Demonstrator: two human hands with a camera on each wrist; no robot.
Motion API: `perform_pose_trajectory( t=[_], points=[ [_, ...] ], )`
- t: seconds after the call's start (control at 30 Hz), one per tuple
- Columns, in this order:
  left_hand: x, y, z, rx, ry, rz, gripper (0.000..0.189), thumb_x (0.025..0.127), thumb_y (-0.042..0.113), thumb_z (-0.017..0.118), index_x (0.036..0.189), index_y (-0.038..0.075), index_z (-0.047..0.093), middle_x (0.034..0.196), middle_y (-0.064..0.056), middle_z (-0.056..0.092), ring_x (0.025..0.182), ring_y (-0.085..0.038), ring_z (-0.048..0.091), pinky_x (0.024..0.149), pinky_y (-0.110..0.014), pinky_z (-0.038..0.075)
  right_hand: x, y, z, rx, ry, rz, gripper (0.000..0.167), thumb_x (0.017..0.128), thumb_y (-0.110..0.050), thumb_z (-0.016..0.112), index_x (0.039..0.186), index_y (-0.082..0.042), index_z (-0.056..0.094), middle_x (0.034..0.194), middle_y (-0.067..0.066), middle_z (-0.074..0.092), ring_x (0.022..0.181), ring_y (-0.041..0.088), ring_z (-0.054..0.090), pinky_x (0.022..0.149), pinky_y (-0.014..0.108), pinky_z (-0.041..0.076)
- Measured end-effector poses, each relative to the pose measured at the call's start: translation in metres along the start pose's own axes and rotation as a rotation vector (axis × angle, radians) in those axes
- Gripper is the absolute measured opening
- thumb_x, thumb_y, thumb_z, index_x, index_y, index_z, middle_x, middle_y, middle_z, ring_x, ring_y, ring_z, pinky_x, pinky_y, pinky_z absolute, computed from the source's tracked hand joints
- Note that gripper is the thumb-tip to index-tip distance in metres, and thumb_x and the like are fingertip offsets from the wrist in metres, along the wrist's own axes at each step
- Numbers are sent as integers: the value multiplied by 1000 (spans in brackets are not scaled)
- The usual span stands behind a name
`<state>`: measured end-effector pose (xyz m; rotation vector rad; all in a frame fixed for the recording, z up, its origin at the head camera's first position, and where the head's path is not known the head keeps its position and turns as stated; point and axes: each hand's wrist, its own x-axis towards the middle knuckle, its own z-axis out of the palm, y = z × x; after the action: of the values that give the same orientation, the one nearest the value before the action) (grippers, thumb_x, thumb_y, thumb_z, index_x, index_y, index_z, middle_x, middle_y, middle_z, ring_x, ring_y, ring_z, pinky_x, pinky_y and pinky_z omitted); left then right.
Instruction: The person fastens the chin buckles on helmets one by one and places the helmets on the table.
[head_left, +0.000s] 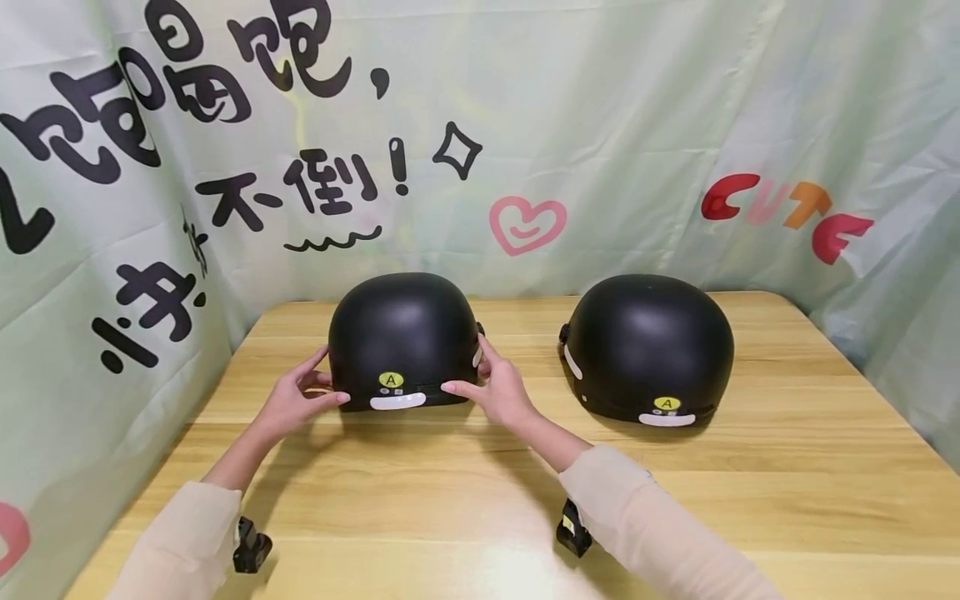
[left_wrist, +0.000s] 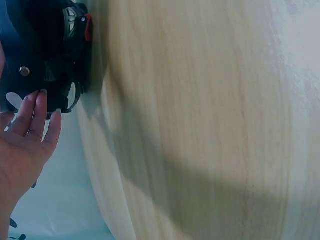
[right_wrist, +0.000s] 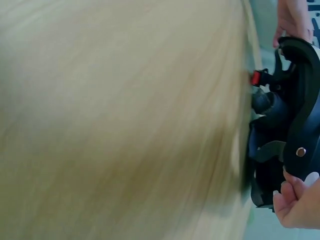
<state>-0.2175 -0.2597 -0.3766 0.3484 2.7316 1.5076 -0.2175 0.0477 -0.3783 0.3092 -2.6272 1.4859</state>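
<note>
Both hands hold a matte black helmet (head_left: 405, 325) by its lower sides, over the left part of the table. My left hand (head_left: 295, 400) grips its left side, thumb at the front rim and fingers along the side. On the other side my right hand (head_left: 504, 392) has its thumb on the front lower edge and fingers round the side. A yellow "A" sticker and a white strip mark the shell. The helmet's dark inside (right_wrist: 285, 115) shows in the right wrist view, with a red buckle piece (right_wrist: 256, 78); the rim looks lifted or tilted off the table.
A second black helmet (head_left: 652, 342) sits on the wooden table (head_left: 420, 492) to the right. Behind and at the sides hangs a pale printed curtain (head_left: 615, 125). A small black device (head_left: 251, 546) is by the left sleeve, another (head_left: 573, 529) by the right.
</note>
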Motion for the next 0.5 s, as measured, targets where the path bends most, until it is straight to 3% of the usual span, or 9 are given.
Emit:
perform_pose_trajectory(
  t=[0.2,0.37,0.5],
  points=[
    [-4,7,2,-31,-28,4,88,80,10,72,147,-1,16,104,-25,63,85,8,58,81,-19,52,-2,-3,-10,-22,-46,-14,95,73,-28,79,146,-3,25,91,14,56,89,25,52,73,29,43],
    [-5,14,4,-8,-41,2,89,81,12,72,147,-3,14,109,-28,61,87,9,57,83,-27,53,-1,-5,-18,-36,-64,-14,95,73,-28,79,146,-3,25,91,15,59,89,26,54,72,28,44],
    [-5,21,4,8,-40,-10,87,82,14,71,147,-3,15,108,-25,62,88,5,59,83,-26,53,1,-7,-23,-34,-56,-26,92,74,-28,79,145,-4,27,85,12,57,86,29,54,70,27,43]
  ],
)
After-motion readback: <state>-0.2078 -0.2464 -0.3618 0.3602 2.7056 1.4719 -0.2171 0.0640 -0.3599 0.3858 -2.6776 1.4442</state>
